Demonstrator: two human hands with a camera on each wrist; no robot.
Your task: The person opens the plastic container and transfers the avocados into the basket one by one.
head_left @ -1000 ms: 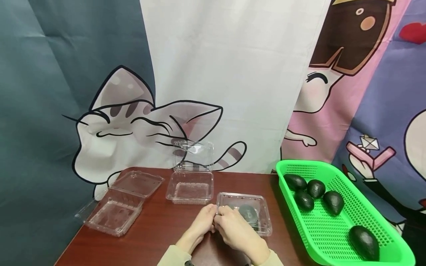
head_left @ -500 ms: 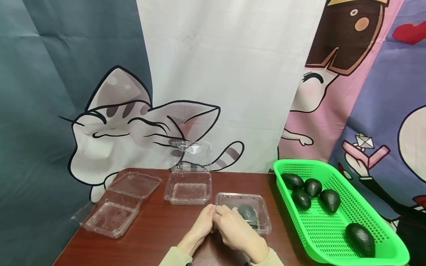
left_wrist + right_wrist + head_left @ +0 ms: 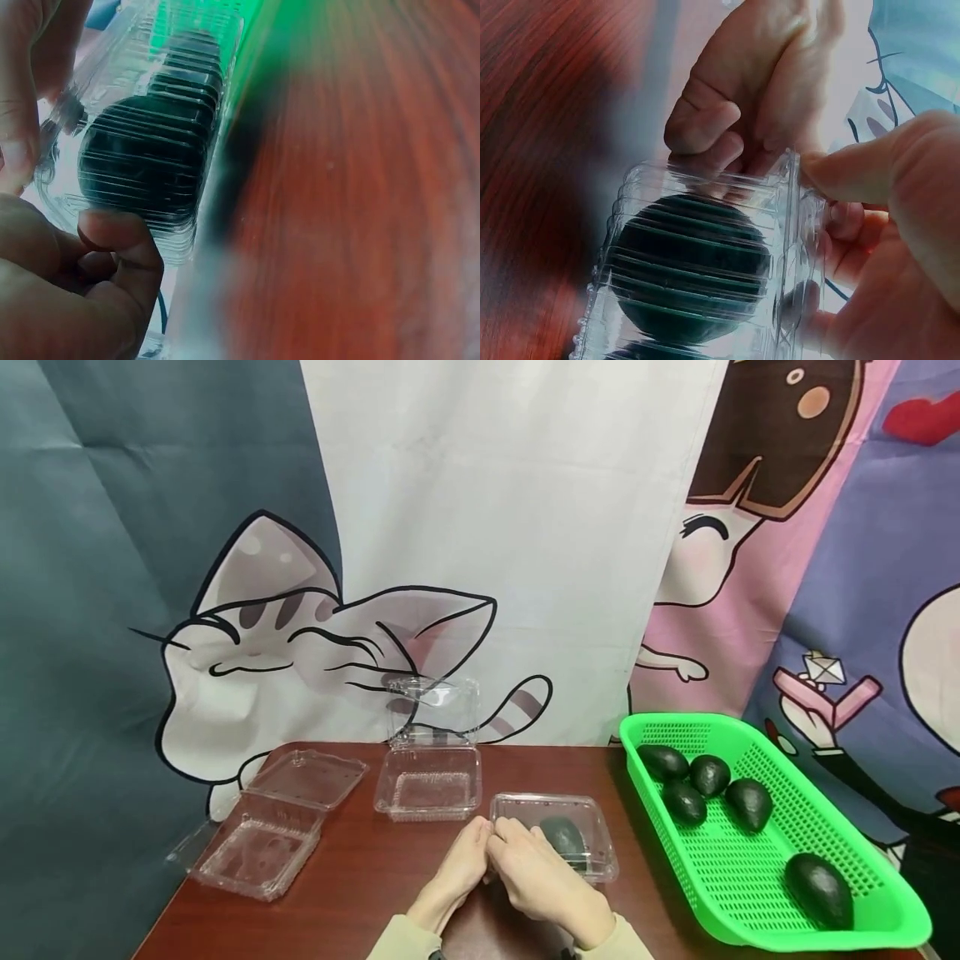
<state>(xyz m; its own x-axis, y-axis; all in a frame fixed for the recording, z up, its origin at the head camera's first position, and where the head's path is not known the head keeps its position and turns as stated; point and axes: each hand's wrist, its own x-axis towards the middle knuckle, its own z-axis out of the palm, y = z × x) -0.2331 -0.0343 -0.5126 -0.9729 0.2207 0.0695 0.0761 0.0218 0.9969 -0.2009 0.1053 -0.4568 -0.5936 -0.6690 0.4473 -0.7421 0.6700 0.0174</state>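
A lidded clear plastic clamshell box (image 3: pixel 596 822) lies in front of me on the table, its lid down. Dark avocados (image 3: pixel 146 157) show through its ribbed wall; in the head view one avocado (image 3: pixel 562 839) is seen through the lid. At the box's near left corner my left hand (image 3: pixel 459 867) pinches the rim with curled fingers. Right beside it my right hand (image 3: pixel 542 875) grips the same rim, thumb (image 3: pixel 855 176) on the edge. Both hands meet there, and the right one covers part of the box.
Two more clear clamshells stand with lids raised: one box (image 3: pixel 427 785) at the back middle, another (image 3: pixel 258 852) at the left table edge. A green basket (image 3: pixel 757 877) with several avocados (image 3: pixel 748 804) sits at right. A printed curtain (image 3: pixel 510 527) hangs behind the table.
Both hands stay at the same corner of the clamshell, the right hand shifting slightly. The near right part of the box sits a little higher in view. The other boxes and basket stay put.
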